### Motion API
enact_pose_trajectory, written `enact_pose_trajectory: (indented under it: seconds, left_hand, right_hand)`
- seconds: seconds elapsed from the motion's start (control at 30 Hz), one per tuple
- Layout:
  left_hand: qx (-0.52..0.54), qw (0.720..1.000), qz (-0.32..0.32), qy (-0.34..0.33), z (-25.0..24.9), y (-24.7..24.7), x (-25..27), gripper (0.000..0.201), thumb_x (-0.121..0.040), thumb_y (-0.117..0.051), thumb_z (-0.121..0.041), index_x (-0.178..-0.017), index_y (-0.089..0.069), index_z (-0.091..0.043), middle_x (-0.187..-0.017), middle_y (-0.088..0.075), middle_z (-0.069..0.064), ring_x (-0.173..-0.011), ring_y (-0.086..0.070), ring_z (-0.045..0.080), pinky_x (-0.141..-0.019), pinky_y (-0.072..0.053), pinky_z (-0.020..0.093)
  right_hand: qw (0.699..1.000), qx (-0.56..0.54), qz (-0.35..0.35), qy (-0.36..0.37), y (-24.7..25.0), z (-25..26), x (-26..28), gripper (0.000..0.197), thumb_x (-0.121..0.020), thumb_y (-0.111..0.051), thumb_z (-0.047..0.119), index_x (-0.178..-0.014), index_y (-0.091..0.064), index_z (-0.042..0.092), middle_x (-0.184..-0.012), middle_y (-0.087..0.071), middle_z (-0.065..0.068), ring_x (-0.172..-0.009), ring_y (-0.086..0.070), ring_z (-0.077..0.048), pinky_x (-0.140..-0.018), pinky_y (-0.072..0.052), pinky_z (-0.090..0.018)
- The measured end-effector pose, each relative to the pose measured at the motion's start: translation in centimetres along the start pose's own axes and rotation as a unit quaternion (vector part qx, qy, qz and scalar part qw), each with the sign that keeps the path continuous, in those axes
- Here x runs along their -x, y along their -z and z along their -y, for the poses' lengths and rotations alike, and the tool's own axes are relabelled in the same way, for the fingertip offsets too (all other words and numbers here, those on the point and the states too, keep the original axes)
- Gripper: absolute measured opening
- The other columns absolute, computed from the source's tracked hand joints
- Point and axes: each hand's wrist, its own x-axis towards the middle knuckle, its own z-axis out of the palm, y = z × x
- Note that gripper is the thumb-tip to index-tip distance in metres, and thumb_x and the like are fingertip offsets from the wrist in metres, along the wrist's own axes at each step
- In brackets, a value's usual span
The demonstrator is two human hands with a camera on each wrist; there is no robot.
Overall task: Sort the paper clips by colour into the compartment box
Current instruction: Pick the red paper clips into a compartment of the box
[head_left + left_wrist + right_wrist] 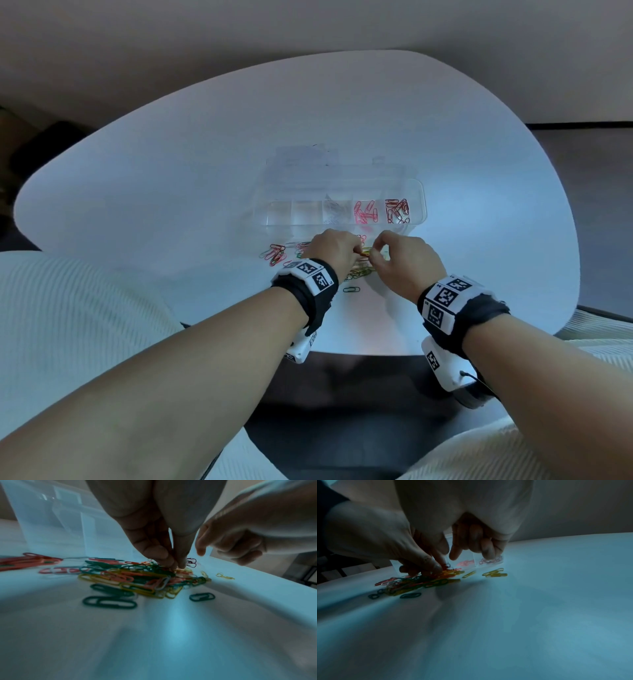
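A clear compartment box (274, 224) lies on the white table, with pink clips (365, 212) in one compartment and dark red clips (397, 209) in the rightmost. In front of it is a mixed pile of paper clips (137, 578), green, yellow, orange and red. My left hand (177, 564) reaches down into the pile's far side and pinches a clip between thumb and fingers. My right hand (200, 551) hovers just right of it with the index finger pointing down, the other fingers loosely curled and nothing held.
A bunch of red clips (275, 253) lies left of the pile. One green clip (351, 290) lies alone nearer me, and a few yellow ones (494, 573) lie to the right. The box's open lid (308, 161) lies behind it. The table's front edge (359, 353) is close below my wrists.
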Motion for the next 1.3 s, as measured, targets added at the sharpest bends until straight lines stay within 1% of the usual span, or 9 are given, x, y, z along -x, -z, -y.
enact_pose_trajectory:
  seconds: [0.13, 0.23, 0.4, 0.5, 0.6, 0.73, 1.07, 1.2, 1.3]
  left_hand:
    - [0.057, 0.997, -0.027, 0.036, 0.7, 1.0, 0.8, 0.015, -0.087, -0.067, -0.029, -0.095, -0.076, -0.018, -0.094, -0.071, 0.005, -0.088, -0.065, 0.023, -0.078, -0.051, 0.027]
    - [0.091, 0.994, -0.036, 0.056, 1.5, 1.8, 1.7, 0.012, -0.086, -0.069, -0.028, -0.089, -0.075, -0.018, -0.089, -0.071, 0.003, -0.083, -0.065, 0.019, -0.071, -0.047, 0.024]
    - [0.132, 0.989, -0.02, 0.057, 2.4, 3.3, 3.5, 0.009, -0.085, -0.07, -0.024, -0.085, -0.073, -0.016, -0.083, -0.07, 0.003, -0.081, -0.066, 0.021, -0.076, -0.053, 0.03]
    - [0.102, 0.994, 0.017, 0.032, 2.5, 5.4, 4.8, 0.011, -0.088, -0.067, -0.025, -0.089, -0.072, -0.016, -0.082, -0.07, 0.0, -0.08, -0.065, 0.017, -0.08, -0.053, 0.031]
    - [0.081, 0.997, 0.013, 0.004, 2.7, 8.3, 6.3, 0.012, -0.09, -0.063, -0.025, -0.087, -0.071, -0.017, -0.074, -0.065, -0.007, -0.069, -0.06, 0.008, -0.067, -0.047, 0.023]
    - [0.083, 0.996, -0.009, -0.004, 3.9, 10.2, 7.2, 0.013, -0.092, -0.061, -0.023, -0.081, -0.067, -0.019, -0.063, -0.058, -0.013, -0.058, -0.052, -0.001, -0.055, -0.036, 0.015]
    - [0.023, 0.997, 0.074, 0.003, 5.7, 9.1, 5.4, 0.015, -0.09, -0.065, -0.025, -0.093, -0.071, -0.012, -0.082, -0.07, 0.002, -0.071, -0.062, 0.014, -0.068, -0.047, 0.026]
    - [0.007, 0.996, 0.091, -0.023, 4.8, 8.4, 5.0, 0.013, -0.09, -0.065, -0.027, -0.091, -0.07, -0.015, -0.074, -0.065, -0.005, -0.073, -0.061, 0.014, -0.069, -0.044, 0.026]
    - [-0.005, 0.995, 0.091, -0.045, 3.9, 7.8, 4.8, 0.013, -0.09, -0.064, -0.026, -0.094, -0.07, -0.016, -0.081, -0.064, -0.004, -0.078, -0.06, 0.015, -0.07, -0.042, 0.025]
  right_hand:
    - [0.998, 0.051, 0.02, 0.019, -1.0, 0.0, -0.6, 0.026, -0.091, -0.056, 0.046, -0.112, -0.064, 0.033, -0.101, -0.07, -0.003, -0.091, -0.064, -0.026, -0.067, -0.045, -0.028]
    - [0.998, 0.053, 0.026, 0.017, -1.1, 0.1, -1.1, 0.025, -0.09, -0.057, 0.045, -0.112, -0.066, 0.036, -0.11, -0.069, -0.001, -0.095, -0.064, -0.025, -0.073, -0.047, -0.029]
    - [0.998, 0.047, 0.006, 0.039, -1.1, 0.6, -1.1, 0.022, -0.09, -0.058, 0.045, -0.105, -0.068, 0.035, -0.091, -0.068, -0.002, -0.088, -0.064, -0.027, -0.068, -0.046, -0.03]
    - [0.996, 0.037, 0.029, 0.076, -1.1, 1.1, -0.5, 0.016, -0.088, -0.061, 0.042, -0.098, -0.07, 0.033, -0.075, -0.057, 0.002, -0.08, -0.062, -0.025, -0.063, -0.043, -0.028]
    - [0.99, 0.07, 0.076, 0.096, -1.3, 1.6, 0.2, 0.019, -0.086, -0.062, 0.048, -0.1, -0.069, 0.037, -0.086, -0.064, -0.001, -0.084, -0.063, -0.025, -0.065, -0.046, -0.029]
    - [0.986, 0.112, 0.077, 0.098, -1.8, 2.1, 0.4, 0.022, -0.086, -0.062, 0.049, -0.104, -0.069, 0.038, -0.098, -0.069, -0.005, -0.087, -0.064, -0.029, -0.066, -0.047, -0.03]
    - [0.988, 0.131, 0.062, 0.058, -1.6, 3.1, -0.1, 0.021, -0.085, -0.063, 0.033, -0.104, -0.071, 0.037, -0.101, -0.071, -0.006, -0.088, -0.065, -0.031, -0.074, -0.055, -0.036]
    - [0.984, 0.161, 0.063, 0.037, -1.8, 3.4, -0.3, 0.022, -0.088, -0.058, 0.027, -0.106, -0.068, 0.03, -0.099, -0.067, -0.008, -0.084, -0.063, -0.031, -0.067, -0.049, -0.031]
    - [0.984, 0.157, 0.077, 0.023, -1.9, 3.7, -0.3, 0.017, -0.086, -0.059, 0.029, -0.1, -0.066, 0.024, -0.096, -0.065, -0.008, -0.081, -0.061, -0.029, -0.067, -0.048, -0.031]
